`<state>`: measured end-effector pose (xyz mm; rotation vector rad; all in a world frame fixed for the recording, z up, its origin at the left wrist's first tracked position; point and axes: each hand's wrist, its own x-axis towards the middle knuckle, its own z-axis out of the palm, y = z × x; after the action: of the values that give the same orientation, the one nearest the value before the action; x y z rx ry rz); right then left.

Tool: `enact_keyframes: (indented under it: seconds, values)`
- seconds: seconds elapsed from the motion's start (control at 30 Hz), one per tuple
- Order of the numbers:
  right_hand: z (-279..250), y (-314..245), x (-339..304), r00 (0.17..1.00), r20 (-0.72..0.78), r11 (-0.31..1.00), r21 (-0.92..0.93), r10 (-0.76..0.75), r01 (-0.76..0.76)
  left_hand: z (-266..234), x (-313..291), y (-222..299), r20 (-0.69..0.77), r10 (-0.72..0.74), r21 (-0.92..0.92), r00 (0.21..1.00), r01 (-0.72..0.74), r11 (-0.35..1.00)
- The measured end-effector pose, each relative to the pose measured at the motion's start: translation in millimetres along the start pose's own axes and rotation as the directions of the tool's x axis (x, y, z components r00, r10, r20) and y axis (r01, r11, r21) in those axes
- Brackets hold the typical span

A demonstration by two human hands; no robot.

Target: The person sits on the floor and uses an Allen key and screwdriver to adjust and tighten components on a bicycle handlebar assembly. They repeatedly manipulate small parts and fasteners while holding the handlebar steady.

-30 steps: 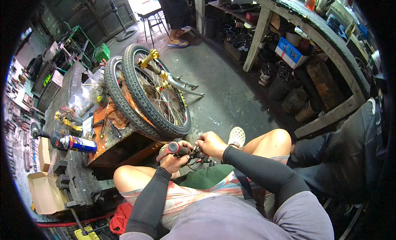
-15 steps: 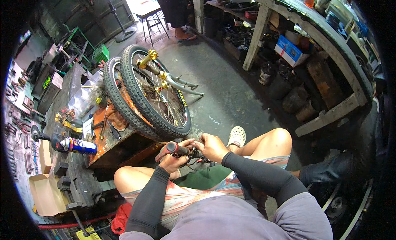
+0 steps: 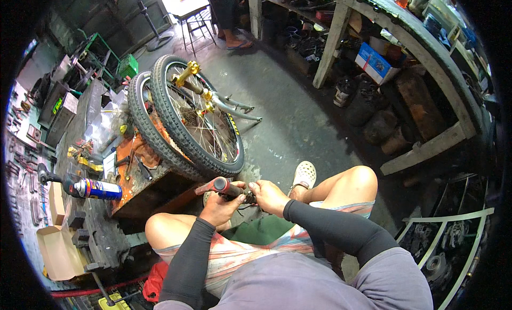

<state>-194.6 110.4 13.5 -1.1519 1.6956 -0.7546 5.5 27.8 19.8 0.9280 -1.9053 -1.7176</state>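
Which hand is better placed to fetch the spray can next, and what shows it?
Probably the left hand: it is nearer the spray can, off to the person's left, though it would have to release the handle first. The right hand sits farther off, beyond the handle.

Dark pt [image 3: 249, 197] by R hand [image 3: 272, 197] too sm. to ID.

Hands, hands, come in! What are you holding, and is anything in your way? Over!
Left hand: closed round red-and-black handle. Right hand: at small dark parts beside it, grip unclear. Bicycle wheels just beyond, not between the hands.
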Motion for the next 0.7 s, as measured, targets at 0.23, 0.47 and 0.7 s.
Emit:
enact_keyframes:
  seconds: [0.23,0.47,0.7]
  values:
    - [11,6,-8,0.993,-0.110,0.997,-0.071,-0.044,0.036,6,2,-5,0.013,0.024,-0.063,1.000,-0.023,0.998]
    - [20,5,-7,0.984,-0.165,0.997,-0.051,-0.069,0.062,7,5,-8,-0.103,0.065,-0.097,0.993,-0.075,0.992]
    - [12,4,3,0.983,-0.148,0.991,-0.088,-0.110,0.097,5,16,-15,-0.125,0.059,-0.065,0.990,-0.067,0.996]
